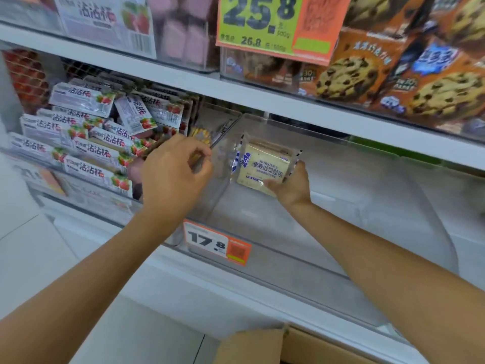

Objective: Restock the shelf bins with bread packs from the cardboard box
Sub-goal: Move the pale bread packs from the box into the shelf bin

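One bread pack (263,168) in view, and it sits in the right hand (291,186); thumb across its front lower edge, fingers behind, the pack tilted up and held low over the back left corner of the wide clear bin (341,206); whether it touches the bin floor, cannot tell. Left hand (174,177) with fingers curled, close to the bin's left wall; something small may be pinched between thumb and fingertips, but blur hides it, so cannot say whether it holds anything.

Progress, as a judgement: early; the wide bin shows bare floor across nearly its whole width and no other bread pack lying in it; this looks like the first one going in; most of the restock is left. Cardboard box (262,345) at the bottom edge, near the person, below the shelf.

Hard to read: box cut off by the frame, its contents not visible, so the number of packs left is unknown; a few yellowish packs (202,134) behind the left hand, too blurred to name; strawberry snack packs (91,143) fill the bin to the left; orange price tag (216,241) on the front rim; cookie boxes (367,74) on the shelf above, smeared by motion.
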